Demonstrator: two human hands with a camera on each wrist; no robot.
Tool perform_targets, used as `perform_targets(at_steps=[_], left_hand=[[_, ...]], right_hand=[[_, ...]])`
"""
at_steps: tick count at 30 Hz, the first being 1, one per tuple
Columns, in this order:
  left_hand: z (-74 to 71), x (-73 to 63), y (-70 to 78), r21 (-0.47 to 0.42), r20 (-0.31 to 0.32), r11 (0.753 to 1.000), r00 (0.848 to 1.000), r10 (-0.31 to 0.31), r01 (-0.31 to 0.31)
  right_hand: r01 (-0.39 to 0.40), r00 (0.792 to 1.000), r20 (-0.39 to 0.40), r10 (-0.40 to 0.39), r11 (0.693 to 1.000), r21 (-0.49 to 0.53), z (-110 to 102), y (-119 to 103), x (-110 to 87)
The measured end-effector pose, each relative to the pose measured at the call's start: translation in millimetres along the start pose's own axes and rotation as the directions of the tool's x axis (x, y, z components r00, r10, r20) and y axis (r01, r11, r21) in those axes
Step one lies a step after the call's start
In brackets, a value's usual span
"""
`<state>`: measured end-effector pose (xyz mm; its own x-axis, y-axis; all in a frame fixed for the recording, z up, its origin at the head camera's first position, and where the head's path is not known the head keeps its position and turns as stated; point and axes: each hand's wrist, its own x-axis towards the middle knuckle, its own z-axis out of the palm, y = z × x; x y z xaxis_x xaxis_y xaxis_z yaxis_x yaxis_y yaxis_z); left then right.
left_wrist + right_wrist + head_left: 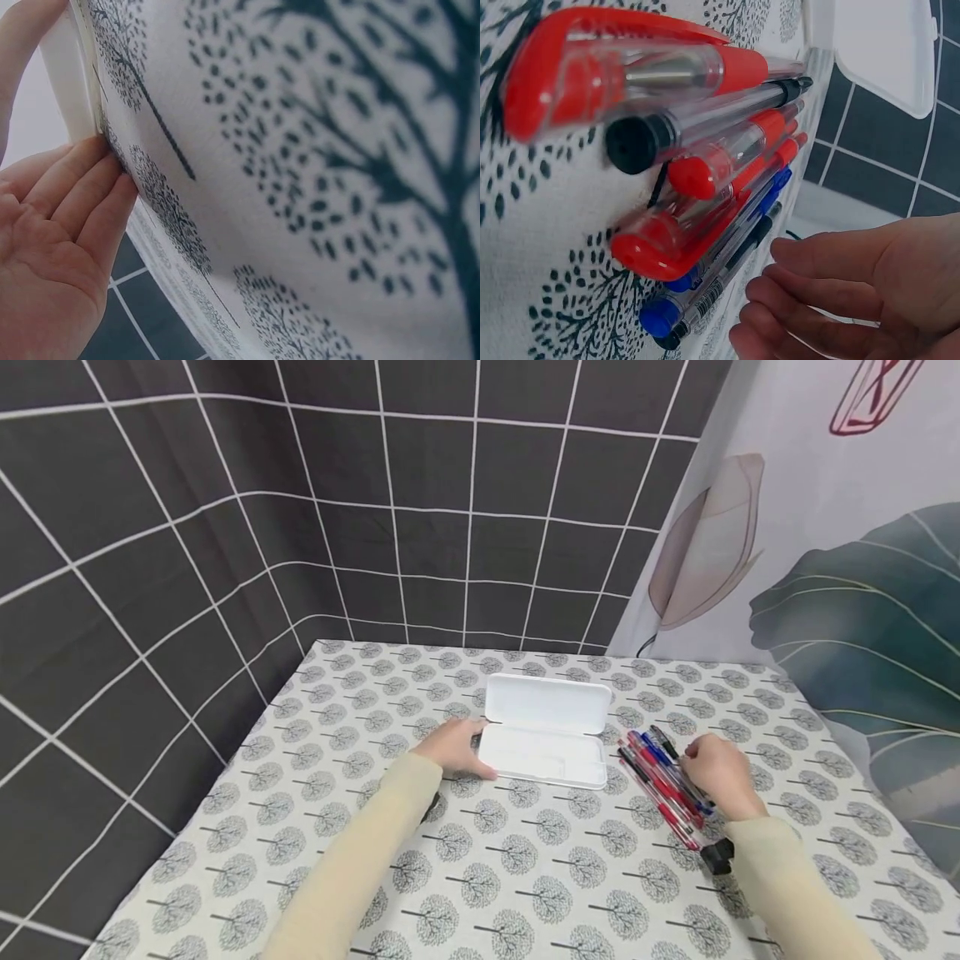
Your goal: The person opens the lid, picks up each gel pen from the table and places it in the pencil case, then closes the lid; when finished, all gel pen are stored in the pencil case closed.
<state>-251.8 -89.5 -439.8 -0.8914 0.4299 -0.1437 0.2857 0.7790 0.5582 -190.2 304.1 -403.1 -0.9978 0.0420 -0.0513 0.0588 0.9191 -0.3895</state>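
— What is seen from the head?

— A white, rectangular, plastic-looking hinged case [521,753] is seen near the middle of the table, its white lid [547,703] raised on the far side. It is set on a white cloth printed with grey trees [420,870]. Beyond the table's far edge, a dark grey sheet with white grid lines [427,460] is hung.

— And the hands?

— The case's left end is touched by the left hand [453,746], its thumb placed at the near corner and its fingers toward the far one. Right of the case, a slanting bundle of clear plastic pens with red, blue and black parts [663,777] is laid. Just right of that, the right hand [720,772] is held.

— What is shown at the left wrist?

— The thumb is spread wide from the other fingers, which are held nearly straight, their tips brought to the case's side.

— And at the right wrist?

— The fingers are loosely bent, with thumb and forefinger held close together. Beside them a clear pen with a black end and a barcode label [711,294] is seen; whether it is touched cannot be told. On the bundle's left side, a clear pen with a red cap [562,82] is shown.
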Motion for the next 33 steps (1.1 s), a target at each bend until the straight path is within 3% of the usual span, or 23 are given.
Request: perform_targets(at_steps=[9,22,33], left_hand=[[-1.7,-2.8,2.4,-0.006,-0.001,1.0,1.0,-0.013,0.013],[-0.6,-3.8,3.8,-0.008,-0.012,1.0,1.0,-0.018,0.018],[-1.0,-3.7,3.7,0.005,-0.015,1.0,1.0,-0.009,0.009]], right_hand=[[-0.038,0.996,0.077,0.037,0.999,0.013,3.7,3.6,2.5],[-0.04,0.997,0.06,0.038,0.999,0.03,6.3,15.9,9.2],[-0.096,0.992,0.091,0.088,0.992,0.082,6.2,16.7,7.9]])
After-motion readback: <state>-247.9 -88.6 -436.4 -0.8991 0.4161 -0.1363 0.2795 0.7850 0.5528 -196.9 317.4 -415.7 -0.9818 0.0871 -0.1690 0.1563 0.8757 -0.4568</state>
